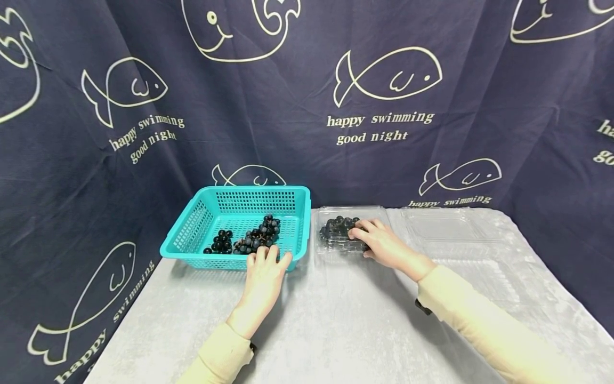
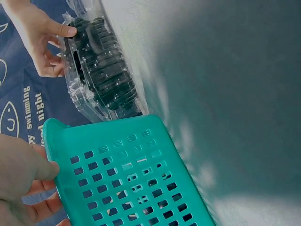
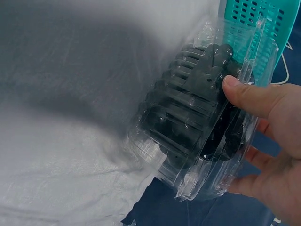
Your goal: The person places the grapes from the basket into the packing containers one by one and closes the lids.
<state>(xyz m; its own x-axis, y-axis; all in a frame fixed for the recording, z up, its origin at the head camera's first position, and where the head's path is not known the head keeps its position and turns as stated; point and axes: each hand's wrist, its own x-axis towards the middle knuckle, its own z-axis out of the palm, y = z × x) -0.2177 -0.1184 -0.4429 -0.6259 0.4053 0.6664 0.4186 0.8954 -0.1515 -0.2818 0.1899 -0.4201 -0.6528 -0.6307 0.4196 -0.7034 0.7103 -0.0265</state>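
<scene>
In the head view, a teal basket [image 1: 189, 260] holds dark grapes [image 1: 256, 237] in loose clusters. My left hand [image 1: 264, 272] grips its front rim near the right corner; the left wrist view shows the thumb outside and fingertips passing behind the rim [image 2: 59, 141]. Right of the basket, a clear plastic container [image 1: 326, 248] has a bunch of dark grapes [image 1: 338, 226] inside. My right hand [image 1: 386, 248] holds this container at its right end. In the right wrist view, the thumb [image 3: 249, 96] lies over the near wall and the other fingers curve around the opening beside the grapes.
More clear plastic packaging [image 1: 441, 224] lies to the right on the grey-white tabletop [image 1: 336, 320], partly under the right sleeve. A dark blue curtain [image 1: 288, 106] with fish drawings hangs close behind the basket and containers.
</scene>
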